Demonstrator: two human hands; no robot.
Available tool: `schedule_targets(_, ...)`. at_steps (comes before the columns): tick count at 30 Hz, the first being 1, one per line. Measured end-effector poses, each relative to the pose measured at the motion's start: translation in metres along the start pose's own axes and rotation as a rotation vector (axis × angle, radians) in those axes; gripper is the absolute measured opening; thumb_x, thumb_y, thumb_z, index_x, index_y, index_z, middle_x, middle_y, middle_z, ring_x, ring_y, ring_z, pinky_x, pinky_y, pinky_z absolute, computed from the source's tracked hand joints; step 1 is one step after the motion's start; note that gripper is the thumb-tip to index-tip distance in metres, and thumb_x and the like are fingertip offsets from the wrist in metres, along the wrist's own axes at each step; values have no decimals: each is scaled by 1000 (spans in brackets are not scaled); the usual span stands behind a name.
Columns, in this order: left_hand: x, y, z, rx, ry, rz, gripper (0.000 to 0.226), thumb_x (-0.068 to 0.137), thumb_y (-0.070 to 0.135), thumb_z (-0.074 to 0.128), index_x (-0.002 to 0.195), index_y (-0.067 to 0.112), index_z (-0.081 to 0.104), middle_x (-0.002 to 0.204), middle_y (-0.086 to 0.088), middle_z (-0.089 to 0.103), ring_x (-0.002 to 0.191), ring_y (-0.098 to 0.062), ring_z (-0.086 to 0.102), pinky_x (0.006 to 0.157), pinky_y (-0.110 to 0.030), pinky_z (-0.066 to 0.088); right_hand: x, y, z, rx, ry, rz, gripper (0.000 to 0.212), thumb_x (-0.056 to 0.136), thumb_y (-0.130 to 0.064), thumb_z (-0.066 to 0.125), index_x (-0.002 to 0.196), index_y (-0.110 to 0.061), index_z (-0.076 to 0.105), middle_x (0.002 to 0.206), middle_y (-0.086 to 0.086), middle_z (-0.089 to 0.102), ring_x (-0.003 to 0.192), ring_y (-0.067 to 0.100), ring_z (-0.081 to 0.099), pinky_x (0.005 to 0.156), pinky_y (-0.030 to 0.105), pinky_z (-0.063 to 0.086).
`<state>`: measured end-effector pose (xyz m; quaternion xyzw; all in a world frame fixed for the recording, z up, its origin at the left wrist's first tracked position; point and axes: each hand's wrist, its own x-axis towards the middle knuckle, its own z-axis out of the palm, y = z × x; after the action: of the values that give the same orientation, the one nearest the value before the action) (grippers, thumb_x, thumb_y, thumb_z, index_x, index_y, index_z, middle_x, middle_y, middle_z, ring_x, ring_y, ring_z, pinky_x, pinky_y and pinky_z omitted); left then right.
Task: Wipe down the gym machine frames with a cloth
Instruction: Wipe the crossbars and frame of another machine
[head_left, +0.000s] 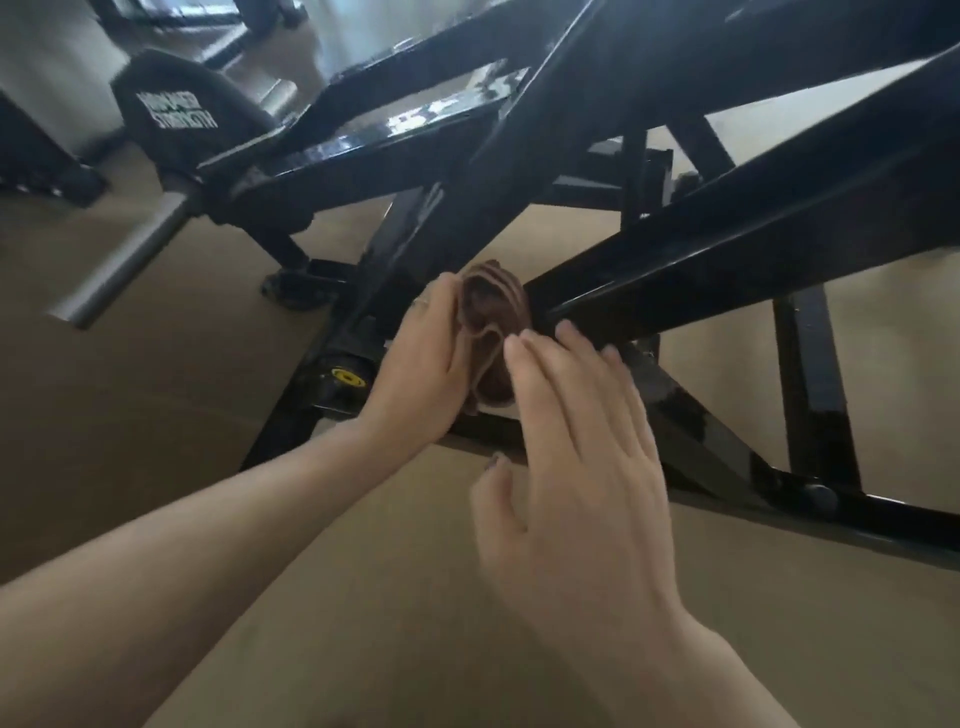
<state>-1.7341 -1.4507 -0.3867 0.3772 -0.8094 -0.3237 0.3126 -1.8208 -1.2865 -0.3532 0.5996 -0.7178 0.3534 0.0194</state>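
A bunched brown cloth (493, 322) sits low in the black gym machine frame (727, 249), where several slanted bars meet near the floor. My left hand (421, 364) grips the cloth from its left side, fingers curled around it. My right hand (571, 452) hovers just right of the cloth with straight, spread fingers; its fingertips reach the cloth's edge and the lower end of a slanted bar. The cloth hides the frame part directly under it.
A black padded seat (182, 104) with white lettering stands at the upper left. A grey metal peg (130, 260) sticks out toward the left. A yellow-capped pivot (347, 376) lies beside my left wrist. Tan floor (156, 415) spreads around the frame's base bars.
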Motion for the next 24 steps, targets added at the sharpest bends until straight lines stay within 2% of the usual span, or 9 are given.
schedule_targets(2,-2,8,6,-21,47,-14,14,107,29,44,101,20,51,100,-2,58,87,-25,55,77,-49,52,12,6,8,-114,12,-75,65,84,-15,37,145,2,52,154,17,49,151,31,34,128,47,20)
schedule_targets(6,-6,14,14,32,135,-6,11,108,26,45,103,19,52,101,3,55,89,-17,52,76,-39,51,36,3,25,-317,-50,-54,62,98,-14,15,149,6,44,159,22,39,153,35,28,128,46,10)
schedule_targets(9,-16,-8,8,57,115,-42,19,107,32,47,109,15,54,107,0,56,90,-17,57,77,-39,55,44,-6,36,-434,-107,-38,63,94,-13,25,153,4,40,156,22,43,152,38,28,128,49,1)
schedule_targets(12,-27,-48,-10,272,55,-1,48,97,44,32,109,4,55,111,-13,58,97,-29,59,81,-41,53,46,-7,48,-474,-247,-100,74,81,-13,66,151,-3,45,142,16,60,147,41,38,127,53,-1)
schedule_targets(14,-28,-68,-19,346,8,40,53,96,47,29,106,2,56,110,-15,60,99,-31,59,83,-35,48,49,-6,56,-439,-290,-108,79,69,-13,82,142,-5,55,128,13,68,138,39,50,127,52,4)
schedule_targets(16,-24,-77,-20,357,-14,28,47,98,45,32,106,5,56,110,-12,60,100,-27,58,83,-30,44,51,-8,63,-466,-302,-117,78,69,-19,84,140,-5,55,126,12,67,134,37,53,127,51,7)
schedule_targets(18,-23,-80,-18,381,-8,29,36,98,37,37,107,7,54,112,-12,59,103,-28,57,82,-32,46,52,-11,69,-525,-298,-120,81,71,-24,82,144,-3,51,129,14,62,133,37,51,128,51,9)
schedule_targets(22,-15,-93,-28,519,-40,235,25,101,28,38,108,8,52,111,-13,60,98,-31,60,76,-36,52,56,-15,70,-700,-348,-139,76,76,-30,76,142,-3,50,143,19,51,137,37,43,126,50,11)
schedule_targets(24,-7,-100,-39,594,-65,322,27,104,30,39,113,9,52,112,-13,63,98,-30,63,77,-37,56,64,-18,70,-820,-451,-183,77,87,-37,65,151,-5,38,153,17,42,144,36,34,125,51,10)
